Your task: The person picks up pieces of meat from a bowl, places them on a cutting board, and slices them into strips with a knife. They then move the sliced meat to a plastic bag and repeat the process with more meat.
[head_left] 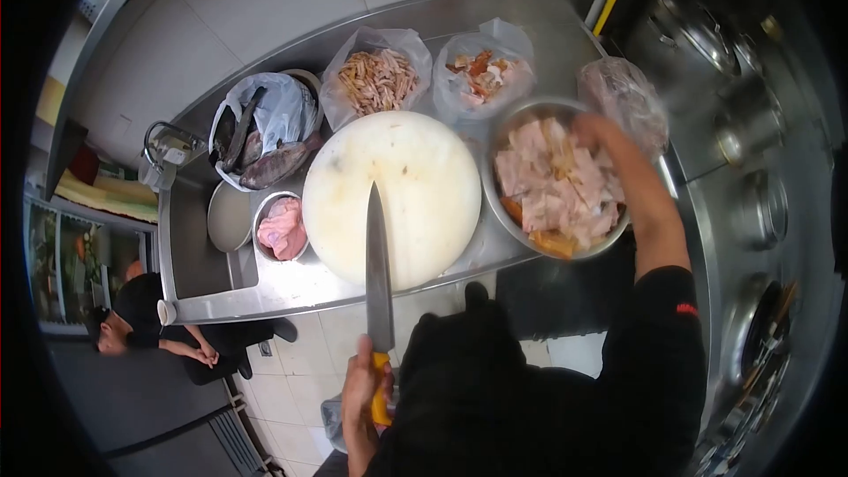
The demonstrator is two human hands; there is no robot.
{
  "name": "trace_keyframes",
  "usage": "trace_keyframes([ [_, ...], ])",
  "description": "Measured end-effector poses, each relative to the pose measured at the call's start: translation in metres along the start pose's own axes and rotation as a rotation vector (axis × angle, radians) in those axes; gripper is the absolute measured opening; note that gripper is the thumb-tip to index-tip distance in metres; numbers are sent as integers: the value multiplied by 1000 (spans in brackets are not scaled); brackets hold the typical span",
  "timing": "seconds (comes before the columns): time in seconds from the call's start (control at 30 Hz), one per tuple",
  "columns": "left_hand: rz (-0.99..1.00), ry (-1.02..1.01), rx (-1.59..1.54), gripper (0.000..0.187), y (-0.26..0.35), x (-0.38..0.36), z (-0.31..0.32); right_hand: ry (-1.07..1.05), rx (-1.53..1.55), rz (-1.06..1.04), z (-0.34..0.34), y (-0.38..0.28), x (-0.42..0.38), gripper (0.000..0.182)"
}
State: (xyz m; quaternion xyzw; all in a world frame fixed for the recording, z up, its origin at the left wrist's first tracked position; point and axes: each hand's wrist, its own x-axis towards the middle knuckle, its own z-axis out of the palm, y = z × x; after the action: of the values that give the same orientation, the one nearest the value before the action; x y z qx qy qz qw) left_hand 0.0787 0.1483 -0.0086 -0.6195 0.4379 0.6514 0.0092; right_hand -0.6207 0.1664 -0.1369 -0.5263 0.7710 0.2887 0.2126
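My left hand [360, 382] is closed around the yellow handle of a kitchen knife [378, 274]. The blade points away from me and overlaps the near part of a round white chopping board [415, 203] in this view. My right hand [594, 131] reaches to the far right side of a large metal bowl [495, 212]; its fingers are blurred and partly hidden at the meat. Pale, flat meat pieces [539, 168] with browned parts fill that bowl.
Behind the board stand a bag of cut strips [378, 81] and a bag of browned scraps [481, 78]. Dark fish [278, 163] lie in a bag by the sink [208, 278], near a bowl of pink meat [283, 228]. Pots [751, 124] line the right; a person [146, 309] sits at left.
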Motion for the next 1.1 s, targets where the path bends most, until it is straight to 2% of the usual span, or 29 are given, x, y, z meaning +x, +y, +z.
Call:
trace_keyframes([
  [0.03, 13, 12, -12, 77, -3, -1, 4, -17, -35, -29, -1, 3, 1, 28],
  [0.13, 35, 36, -69, 77, -5, -4, 13, 157, 363, 47, -4, 10, -36, 28],
  [0.23, 9, 66, -87, 77, 1, -8, 22, 309, 425, -21, -20, 20, -63, 25],
  [0.33, 25, 84, -106, 76, 0, -9, 29, 507, 697, -7, -31, 43, -69, 24],
  [0.37, 34, 82, -109, 76, 0, -8, 30, 573, 698, -1, -39, 48, -77, 22],
  [0.47, 54, 73, -108, 75, -4, -5, 34, 501, 962, -56, -72, 47, -108, 15],
  [0.5, 59, 72, -108, 75, -4, -4, 35, 501, 1192, -238, -75, 42, -110, 11],
  [0.53, 68, 67, -99, 75, -4, -5, 37, 518, 1254, -264, -78, 38, -113, 11],
  [0.7, 95, 95, -65, 76, -3, -8, 42, 599, 1430, -494, -102, -55, -137, 14],
  [0.8, 101, 84, -100, 77, -8, -9, 39, 499, 1521, -725, -108, -124, -135, 15],
  [0.9, 59, 102, -154, 77, -10, -13, 34, 516, 1503, -777, -113, -200, -142, 18],
  [1.0, 50, 146, -175, 78, -19, -18, 29, 914, 1106, -744, -110, -271, -145, 26],
  [1.1, 42, 190, -151, 79, -27, -24, 21, 1151, 782, -728, -78, -329, -129, 35],
])
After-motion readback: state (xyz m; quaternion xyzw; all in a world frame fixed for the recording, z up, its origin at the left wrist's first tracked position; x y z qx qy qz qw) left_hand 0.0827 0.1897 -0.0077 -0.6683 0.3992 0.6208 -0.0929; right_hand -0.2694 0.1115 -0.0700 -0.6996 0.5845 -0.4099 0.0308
